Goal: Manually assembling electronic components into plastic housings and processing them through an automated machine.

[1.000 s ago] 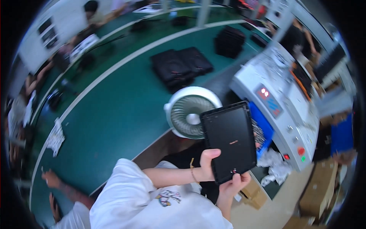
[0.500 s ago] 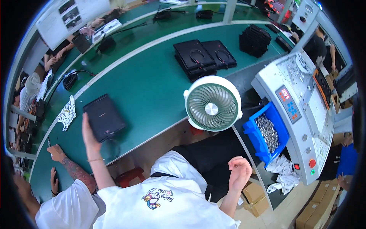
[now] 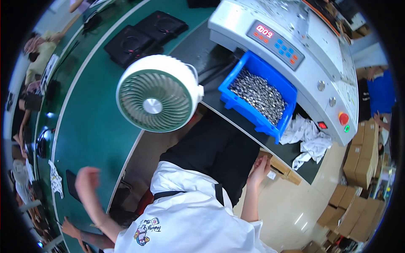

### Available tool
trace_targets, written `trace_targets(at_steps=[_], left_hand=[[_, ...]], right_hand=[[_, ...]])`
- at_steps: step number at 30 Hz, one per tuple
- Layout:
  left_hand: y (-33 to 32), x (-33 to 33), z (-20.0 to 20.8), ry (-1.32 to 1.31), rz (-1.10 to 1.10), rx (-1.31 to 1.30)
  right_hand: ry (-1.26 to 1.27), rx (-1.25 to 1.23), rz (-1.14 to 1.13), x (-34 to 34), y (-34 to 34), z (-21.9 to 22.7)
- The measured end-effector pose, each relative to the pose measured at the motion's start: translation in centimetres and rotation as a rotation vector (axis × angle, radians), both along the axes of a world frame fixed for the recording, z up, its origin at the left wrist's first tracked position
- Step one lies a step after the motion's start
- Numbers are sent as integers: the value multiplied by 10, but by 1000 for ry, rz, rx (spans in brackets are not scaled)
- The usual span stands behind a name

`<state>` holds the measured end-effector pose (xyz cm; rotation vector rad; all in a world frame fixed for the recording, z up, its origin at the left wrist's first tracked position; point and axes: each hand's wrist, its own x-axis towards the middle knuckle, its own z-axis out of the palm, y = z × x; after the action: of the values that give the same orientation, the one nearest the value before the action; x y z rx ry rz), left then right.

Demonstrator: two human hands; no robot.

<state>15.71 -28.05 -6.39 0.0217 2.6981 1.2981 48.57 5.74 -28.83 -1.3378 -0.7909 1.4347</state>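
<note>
My left hand is over the green table at the lower left, smeared by motion, so its fingers cannot be made out. Just beside it lies a flat black case, partly covered by the hand. My right hand hovers past my lap, near the edge of the dark side table, with its fingers curled together. Whatever may be in it is hidden. Nearest to that hand is a blue bin holding many small shiny metal pieces.
A white round fan stands between me and the table. Behind it are stacked black cases. At the right sits a grey machine with a lit panel; white rags lie below it. A co-worker's hand is lower left.
The view has swung right, toward the machine and bin. My left hand has come off the black case's edge. The right hand's fingers are curled closer together.
</note>
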Motion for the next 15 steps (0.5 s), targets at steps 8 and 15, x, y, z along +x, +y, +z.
trace_targets(at_steps=[8, 15], left_hand=[[172, 58, -142, 63, -902, -376], [204, 65, -129, 143, -971, 119]], right_hand=[[308, -493, 62, 24, 12, -63], [277, -552, 24, 25, 11, -89]])
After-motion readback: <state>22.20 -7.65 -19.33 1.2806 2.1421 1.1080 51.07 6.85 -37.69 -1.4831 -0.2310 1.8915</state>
